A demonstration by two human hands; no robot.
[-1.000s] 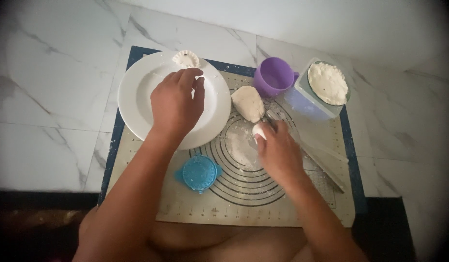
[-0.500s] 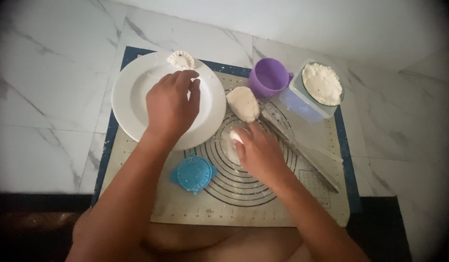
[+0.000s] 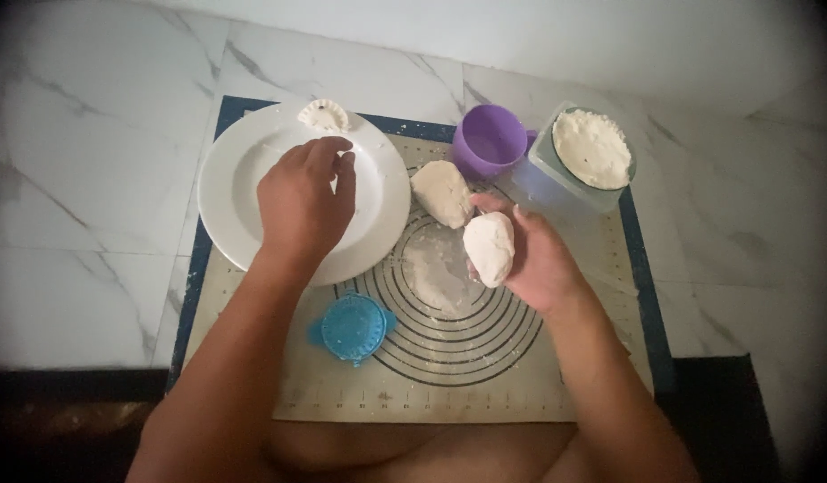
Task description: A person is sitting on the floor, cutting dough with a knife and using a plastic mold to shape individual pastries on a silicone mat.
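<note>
My right hand [image 3: 543, 259] holds a pale lump of dough [image 3: 489, 248] above the beige baking mat [image 3: 521, 376], fingers curled round it. A second dough lump [image 3: 441, 192] lies on the mat just left of that hand. Over the white plate [image 3: 226, 188] hovers my left hand [image 3: 304, 204], palm down with fingers loosely bent, holding nothing that I can see. One folded dumpling [image 3: 323, 115] rests at the plate's far rim, just beyond my fingertips.
A blue dumpling press [image 3: 352, 327] lies on the mat near the front. A purple cup [image 3: 489, 141] and a clear container of white filling [image 3: 590, 150] stand at the back right. The mat lies on a white marble counter [image 3: 83, 179].
My right hand has lifted a dough lump off the mat's centre and turned it up. The left hand has stayed over the plate, shifting slightly.
</note>
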